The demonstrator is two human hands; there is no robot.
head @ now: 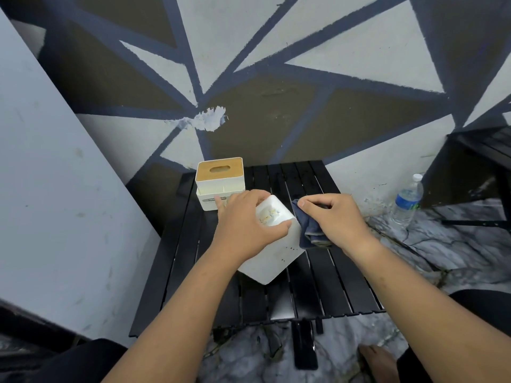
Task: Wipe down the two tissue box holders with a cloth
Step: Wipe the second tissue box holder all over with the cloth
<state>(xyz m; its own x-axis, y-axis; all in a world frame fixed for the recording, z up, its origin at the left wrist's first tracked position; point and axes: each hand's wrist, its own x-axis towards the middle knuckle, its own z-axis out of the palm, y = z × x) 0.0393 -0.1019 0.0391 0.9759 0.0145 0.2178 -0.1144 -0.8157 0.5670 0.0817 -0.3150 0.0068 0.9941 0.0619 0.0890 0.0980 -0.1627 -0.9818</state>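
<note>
Under the left hand (243, 225), the upper end of the white tissue box holder (273, 258) is partly hiding, so its full shape is not showing. This hand is gripping the holder, with the thumb lying on the side nearer the right hand and the fingers curling over the far end. The holder is standing tilted, its lower corner resting on the black slatted table (318, 294). Some yellowish marks on its upturned face are too small to read.

The right hand (337, 219) is clutching a dark blue cloth (311, 230) and pressing it against the holder's side; the palm is covering part of the cloth.

Just beyond the left fingertips, the second holder (219, 178), with a wooden lid, is sitting upright at the table's far corner, close to the wall. Its label is half hiding behind a finger.

Bare slats are lying open beyond the right hand and beneath both forearms, up to the near edge. A water bottle (407, 201) is standing on the floor, well outside the right hand.
</note>
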